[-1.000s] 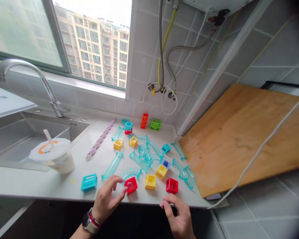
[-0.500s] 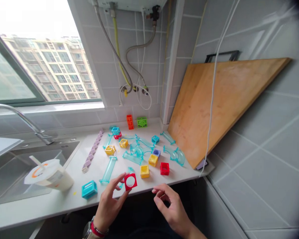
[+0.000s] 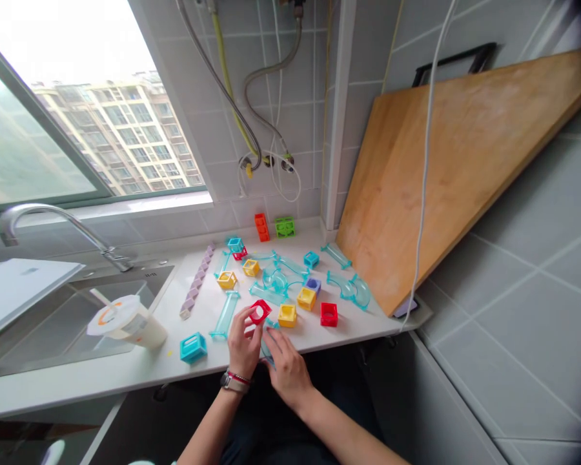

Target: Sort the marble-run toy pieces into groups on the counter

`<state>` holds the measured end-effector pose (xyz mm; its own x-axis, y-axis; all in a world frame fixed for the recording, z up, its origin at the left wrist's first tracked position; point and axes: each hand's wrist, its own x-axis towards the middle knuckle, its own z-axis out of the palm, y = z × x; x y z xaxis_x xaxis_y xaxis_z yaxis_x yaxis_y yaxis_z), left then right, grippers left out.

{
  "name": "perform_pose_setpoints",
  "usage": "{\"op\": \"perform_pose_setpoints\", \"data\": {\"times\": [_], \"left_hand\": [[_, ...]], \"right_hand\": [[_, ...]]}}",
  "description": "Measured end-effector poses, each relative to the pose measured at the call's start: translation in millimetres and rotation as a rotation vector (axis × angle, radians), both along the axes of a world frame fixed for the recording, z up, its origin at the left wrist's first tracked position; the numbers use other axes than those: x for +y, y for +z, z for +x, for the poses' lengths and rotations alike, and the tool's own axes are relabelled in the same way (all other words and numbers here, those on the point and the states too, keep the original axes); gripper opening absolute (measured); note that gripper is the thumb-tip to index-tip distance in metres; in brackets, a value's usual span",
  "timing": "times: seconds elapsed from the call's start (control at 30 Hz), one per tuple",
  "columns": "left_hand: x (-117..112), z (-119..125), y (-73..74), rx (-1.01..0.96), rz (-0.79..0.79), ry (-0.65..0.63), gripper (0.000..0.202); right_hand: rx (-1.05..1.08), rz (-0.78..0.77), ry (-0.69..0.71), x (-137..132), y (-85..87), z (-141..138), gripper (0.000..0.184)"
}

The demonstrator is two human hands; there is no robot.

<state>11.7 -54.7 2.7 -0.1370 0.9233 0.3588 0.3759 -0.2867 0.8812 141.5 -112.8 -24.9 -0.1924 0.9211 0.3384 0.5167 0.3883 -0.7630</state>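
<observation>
My left hand [image 3: 243, 347] pinches a red hollow cube block [image 3: 260, 303] with a round hole, just above the counter. Close beside it, my right hand [image 3: 290, 371] has its fingers and thumb around a translucent blue track piece [image 3: 265, 351] at the counter's front edge; the fingers partly cover it. Beyond the hands lie a yellow block [image 3: 287, 316], another yellow block [image 3: 306, 298] and a second red block [image 3: 328, 314]. Left of my hands are a straight translucent track [image 3: 226, 315] and a blue block [image 3: 193, 348].
Several curved blue tracks [image 3: 275, 278] lie mid-counter. A lidded cup [image 3: 140, 326] with a straw stands by the sink [image 3: 77, 361] and faucet [image 3: 68, 223]. A large wooden board [image 3: 445, 174] leans at right, with a white cord [image 3: 427, 161] hanging before it.
My right hand has moved left from empty air to the track piece at the counter edge. My left hand, still holding the red block, has tilted it. The camera view has shifted.
</observation>
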Motion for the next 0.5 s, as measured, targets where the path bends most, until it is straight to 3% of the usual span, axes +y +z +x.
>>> {"op": "perform_pose_setpoints", "data": {"times": [0.2, 0.33, 0.4, 0.5], "left_hand": [[-2, -16, 2.0, -0.303, -0.169, -0.001, 0.055], [-10, -25, 11.4, -0.372, -0.202, 0.006, 0.058], [-16, -31, 17.3, -0.332, -0.224, 0.014, 0.062], [-21, -38, 23.8, -0.100, -0.246, 0.050, 0.063]], "right_hand": [[-0.171, 0.000, 0.048, -3, 17.4, 7, 0.062], [-0.339, 0.016, 0.061, 13, 33.0, 0, 0.036], [-0.386, 0.015, 0.098, 27, 38.9, -1, 0.029], [-0.354, 0.049, 0.177, 51, 39.6, 5, 0.027]]}}
